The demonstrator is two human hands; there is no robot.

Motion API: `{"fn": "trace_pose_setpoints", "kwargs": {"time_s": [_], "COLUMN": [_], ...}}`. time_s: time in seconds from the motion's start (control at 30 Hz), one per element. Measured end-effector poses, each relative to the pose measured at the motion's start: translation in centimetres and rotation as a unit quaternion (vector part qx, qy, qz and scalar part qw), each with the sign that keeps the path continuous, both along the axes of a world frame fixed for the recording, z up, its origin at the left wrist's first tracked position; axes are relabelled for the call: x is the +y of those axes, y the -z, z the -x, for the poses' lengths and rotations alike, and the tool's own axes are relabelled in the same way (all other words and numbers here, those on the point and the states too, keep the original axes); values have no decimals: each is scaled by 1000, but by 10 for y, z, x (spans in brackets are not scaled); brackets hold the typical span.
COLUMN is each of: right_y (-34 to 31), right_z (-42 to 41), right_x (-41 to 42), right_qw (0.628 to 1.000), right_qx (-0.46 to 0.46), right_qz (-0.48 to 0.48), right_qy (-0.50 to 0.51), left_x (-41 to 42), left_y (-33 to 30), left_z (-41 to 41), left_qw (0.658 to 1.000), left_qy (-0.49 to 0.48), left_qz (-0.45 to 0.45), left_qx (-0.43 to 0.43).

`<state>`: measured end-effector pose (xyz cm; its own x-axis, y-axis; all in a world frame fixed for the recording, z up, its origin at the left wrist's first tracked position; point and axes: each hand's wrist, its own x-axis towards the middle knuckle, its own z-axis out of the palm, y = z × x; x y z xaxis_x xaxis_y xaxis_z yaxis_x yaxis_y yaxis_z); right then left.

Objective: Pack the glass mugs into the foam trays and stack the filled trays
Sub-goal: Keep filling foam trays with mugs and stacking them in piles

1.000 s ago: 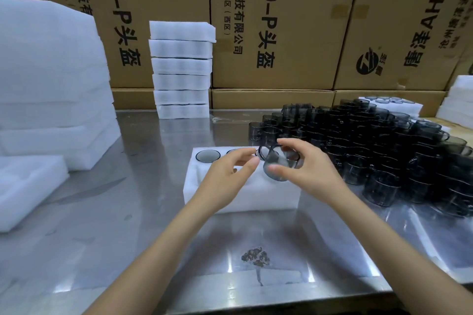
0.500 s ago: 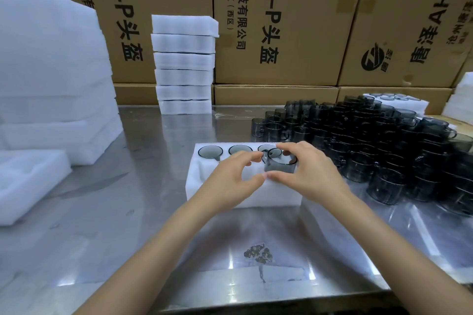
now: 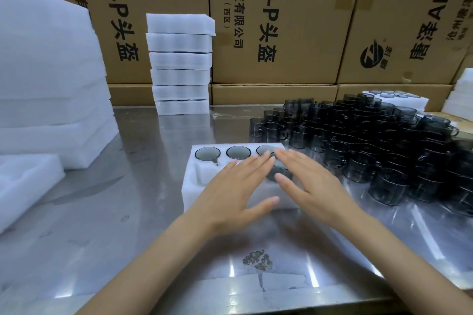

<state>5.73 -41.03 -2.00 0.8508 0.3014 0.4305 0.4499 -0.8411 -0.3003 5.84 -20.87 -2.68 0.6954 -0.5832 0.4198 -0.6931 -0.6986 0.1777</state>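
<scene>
A white foam tray (image 3: 197, 181) lies on the steel table in front of me. Its far row holds three smoky glass mugs (image 3: 238, 152) sunk into their pockets. A fourth mug (image 3: 277, 174) sits in a near-row pocket, mostly hidden under my hands. My left hand (image 3: 230, 192) lies flat over the tray with fingers straight. My right hand (image 3: 312, 184) lies flat beside it, its fingers resting over that mug. Neither hand grips anything. A big cluster of loose dark glass mugs (image 3: 371, 140) stands to the right.
A stack of filled foam trays (image 3: 180, 64) stands at the back centre. Tall piles of white foam (image 3: 48, 79) fill the left side. Another foam tray (image 3: 399, 97) lies behind the mug cluster. Cardboard boxes (image 3: 268, 20) wall off the back.
My right hand held a mug above the tray with the left hand helping. Now the mug sits in a near-row pocket and both hands have let go and flattened over it.
</scene>
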Motion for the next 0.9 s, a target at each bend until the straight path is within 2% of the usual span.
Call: {"fn": "trace_pose_setpoints", "kwargs": {"time_s": [0.2,0.4,0.47,0.57,0.67,0.73,0.8,0.9], "right_y": [17,17,18,13,-1,-15,-26,-35], "right_z": [-2,-1,0,4,2,-3,-8,-8], "right_x": [4,4,5,3,-16,-44,-76,-120], "right_qw": [996,995,996,999,984,958,926,880], "right_qx": [-1,15,25,26,-95,-166,-183,-171], "right_qz": [88,97,80,-23,-113,-97,-68,-88], "right_qy": [12,13,2,-7,95,212,323,435], "left_x": [0,-4,-4,-4,-1,2,5,5], "left_y": [8,7,10,10,11,14,15,17], "left_z": [0,5,9,10,11,12,13,12], "left_qw": [998,996,994,992,990,989,989,988], "left_qy": [-25,-35,-46,-44,-30,-19,-17,-22], "left_qz": [-25,-34,-42,-35,-27,-9,7,19], "left_qx": [-55,-69,-94,-116,-138,-143,-150,-149]}}
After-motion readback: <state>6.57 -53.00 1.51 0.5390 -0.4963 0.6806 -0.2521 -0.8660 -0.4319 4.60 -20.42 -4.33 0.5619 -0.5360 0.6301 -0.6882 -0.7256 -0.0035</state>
